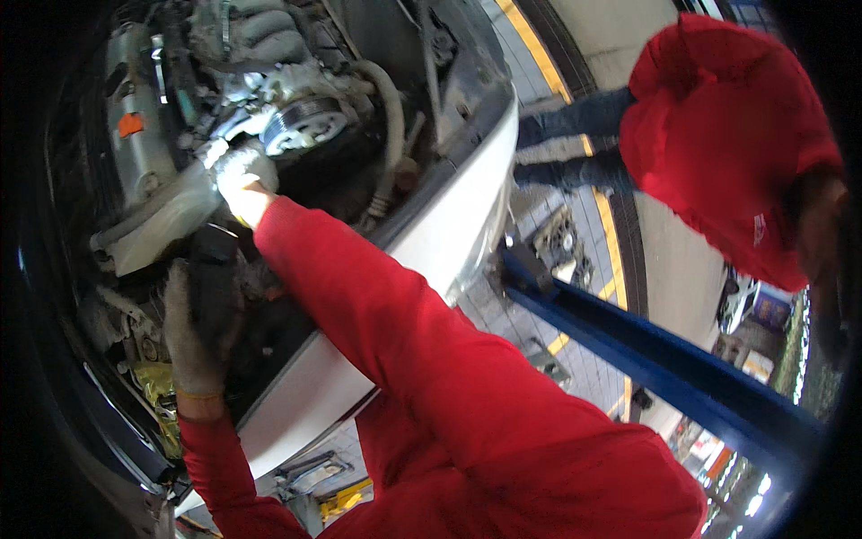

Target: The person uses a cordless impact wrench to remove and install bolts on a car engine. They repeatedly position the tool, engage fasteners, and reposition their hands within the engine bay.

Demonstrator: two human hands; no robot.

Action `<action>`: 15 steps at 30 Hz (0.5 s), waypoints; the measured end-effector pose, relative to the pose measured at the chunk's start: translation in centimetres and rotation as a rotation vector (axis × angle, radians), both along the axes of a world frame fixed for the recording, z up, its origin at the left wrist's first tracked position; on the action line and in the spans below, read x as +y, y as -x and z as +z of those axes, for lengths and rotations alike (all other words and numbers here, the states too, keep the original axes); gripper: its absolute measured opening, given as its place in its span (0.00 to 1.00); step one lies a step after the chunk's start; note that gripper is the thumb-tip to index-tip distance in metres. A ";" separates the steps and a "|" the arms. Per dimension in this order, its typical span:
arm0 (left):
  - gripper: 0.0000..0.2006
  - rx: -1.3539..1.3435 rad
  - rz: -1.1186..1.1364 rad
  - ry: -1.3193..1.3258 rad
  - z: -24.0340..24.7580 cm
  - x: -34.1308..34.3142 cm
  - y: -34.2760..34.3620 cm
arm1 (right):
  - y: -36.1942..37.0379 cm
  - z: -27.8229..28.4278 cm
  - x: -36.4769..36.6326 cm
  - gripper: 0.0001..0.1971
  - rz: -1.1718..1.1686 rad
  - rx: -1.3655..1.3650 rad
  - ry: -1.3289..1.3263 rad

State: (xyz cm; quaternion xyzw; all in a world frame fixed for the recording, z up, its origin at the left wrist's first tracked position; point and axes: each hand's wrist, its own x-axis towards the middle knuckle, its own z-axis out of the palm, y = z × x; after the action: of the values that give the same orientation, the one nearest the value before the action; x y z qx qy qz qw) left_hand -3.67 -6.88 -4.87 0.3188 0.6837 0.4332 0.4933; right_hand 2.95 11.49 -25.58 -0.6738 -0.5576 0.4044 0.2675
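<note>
Red sleeve (440, 359) across a white panel (449, 220), right hand (242, 184) beside the pulley (303, 126) on the engine (269, 40), left hand (189, 332) by a black part (214, 250), either grip impossible to tell, co-worker (718, 144), blue beam (664, 359) rightward

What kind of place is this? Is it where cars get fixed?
Probably a car repair workshop, yes. A white car's engine is uncovered, loose mechanical parts lie on the floor, and there's a big blue beam.

Red sleeves (368, 287); greyish left glove (185, 337), orange-edged; white car bodywork (449, 225); at right, blue beam (660, 355) and yellow floor lines (537, 49).
</note>
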 end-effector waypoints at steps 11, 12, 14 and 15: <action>0.39 0.490 -0.275 -0.180 -0.5 0.3 0.8 | 1.3 -3.1 0.6 0.13 0.118 -0.191 -0.088; 0.38 0.562 -0.326 -0.223 -0.5 0.1 0.9 | 1.2 -3.3 0.6 0.13 0.122 -0.195 -0.087; 0.35 0.702 -0.415 -0.313 -0.2 0.0 0.9 | 1.3 -3.5 0.6 0.12 0.132 -0.203 -0.094; 0.33 0.792 -0.494 -0.438 0.3 0.1 0.7 | 1.6 -3.5 0.6 0.12 0.136 -0.210 -0.096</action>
State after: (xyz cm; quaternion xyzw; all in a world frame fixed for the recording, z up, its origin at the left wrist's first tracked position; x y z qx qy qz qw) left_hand -4.40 -6.76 -4.58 0.7062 0.6156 0.2828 0.2061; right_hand 1.38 12.08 -29.04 -0.6595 -0.6456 0.3215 0.2118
